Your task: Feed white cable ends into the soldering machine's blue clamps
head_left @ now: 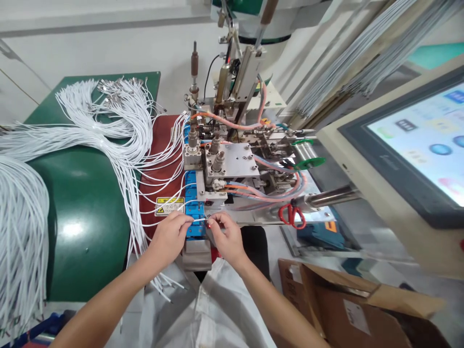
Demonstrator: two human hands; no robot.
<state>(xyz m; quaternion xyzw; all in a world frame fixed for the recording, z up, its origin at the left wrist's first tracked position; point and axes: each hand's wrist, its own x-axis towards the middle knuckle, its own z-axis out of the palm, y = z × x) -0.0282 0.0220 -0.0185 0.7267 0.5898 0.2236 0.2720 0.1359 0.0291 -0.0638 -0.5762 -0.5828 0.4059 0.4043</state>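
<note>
My left hand (170, 237) pinches a white cable (197, 220) close to its end, over a row of blue fixture blocks (195, 209). My right hand (226, 237) is closed at the tip of the same cable, thumb and index finger together. The tip itself is too small to make out between those fingers. Just beyond both hands stands a metal machine (232, 162) with cylinders and hoses. More white cables (163, 166) run from the left into the blue blocks.
Large bundles of white cable (126, 193) lie on the green table (79, 212) at left. Red-handled scissors (292, 216) and a green spool of wire (306, 154) sit right of the machine. A screen (416, 145) juts in at right, above a cardboard box (344, 304).
</note>
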